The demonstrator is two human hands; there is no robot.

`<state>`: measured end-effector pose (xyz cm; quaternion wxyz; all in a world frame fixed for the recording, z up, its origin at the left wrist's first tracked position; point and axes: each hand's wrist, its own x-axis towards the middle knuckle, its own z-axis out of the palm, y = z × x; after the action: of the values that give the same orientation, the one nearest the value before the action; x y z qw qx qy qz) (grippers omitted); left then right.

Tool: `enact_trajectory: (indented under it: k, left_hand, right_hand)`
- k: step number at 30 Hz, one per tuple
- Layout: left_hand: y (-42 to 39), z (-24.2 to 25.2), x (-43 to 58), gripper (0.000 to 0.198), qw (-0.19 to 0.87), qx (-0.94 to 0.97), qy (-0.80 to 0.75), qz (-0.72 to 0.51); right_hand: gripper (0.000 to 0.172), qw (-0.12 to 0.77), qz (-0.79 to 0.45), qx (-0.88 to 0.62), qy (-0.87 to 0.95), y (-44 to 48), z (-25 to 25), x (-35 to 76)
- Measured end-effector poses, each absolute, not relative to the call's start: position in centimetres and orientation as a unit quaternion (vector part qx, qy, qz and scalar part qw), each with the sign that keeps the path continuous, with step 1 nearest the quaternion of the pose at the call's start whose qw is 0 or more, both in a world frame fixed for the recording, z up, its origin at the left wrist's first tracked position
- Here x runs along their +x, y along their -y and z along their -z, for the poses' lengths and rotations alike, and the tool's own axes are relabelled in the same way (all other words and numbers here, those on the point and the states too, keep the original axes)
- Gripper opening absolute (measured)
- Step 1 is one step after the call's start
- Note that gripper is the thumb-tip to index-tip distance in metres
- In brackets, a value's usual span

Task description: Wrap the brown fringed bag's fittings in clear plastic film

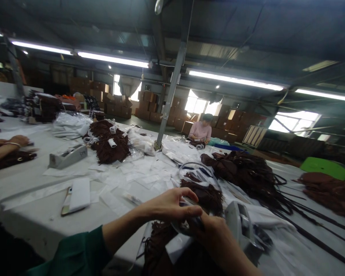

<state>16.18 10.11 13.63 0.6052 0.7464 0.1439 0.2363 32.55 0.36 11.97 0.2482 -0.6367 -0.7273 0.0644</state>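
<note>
My left hand (174, 207) is curled, with thumb and index finger bent around something grey and shiny (184, 226) that I cannot make out. My right hand (214, 232) meets it there, its fingers closed and partly hidden on the same spot. Below both hands lies a dark brown fringed piece (156, 245), apparently a bag, with a white paper (176, 245) on it. Just beyond the hands is another brown fringed piece (202, 193), with a clear and white loop (199, 172) behind it. A grey tape dispenser (240, 222) stands to the right of my right hand.
White papers (146, 174) are scattered over the table (31, 199). A phone (66, 201) lies under a white stack (79, 194), near another tape dispenser (69, 156). Brown bags (244, 170) with long straps lie right. A metal post (172, 96) rises behind. Co-workers' hands (18, 140) are left; another person (200, 131) sits opposite.
</note>
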Motion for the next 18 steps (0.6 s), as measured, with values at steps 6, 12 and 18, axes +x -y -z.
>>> enact_trajectory:
  k: [6,12,18]
  left_hand:
    - [-9.8,-16.1,18.7,0.037,0.687,0.594,-0.109,-0.404]
    - [-11.4,-15.3,19.6,0.041,0.745,0.534,-0.075,-0.391]
    - [-11.7,-14.7,18.4,0.032,0.597,0.750,-0.133,-0.254]
  right_hand:
    - [0.033,0.333,-0.236,-0.565,0.717,-1.8,-16.5,33.5]
    - [0.035,0.354,-0.246,-0.551,0.714,-3.1,-17.5,34.9]
    - [0.029,0.280,-0.218,-0.587,0.728,-2.6,-14.3,34.3]
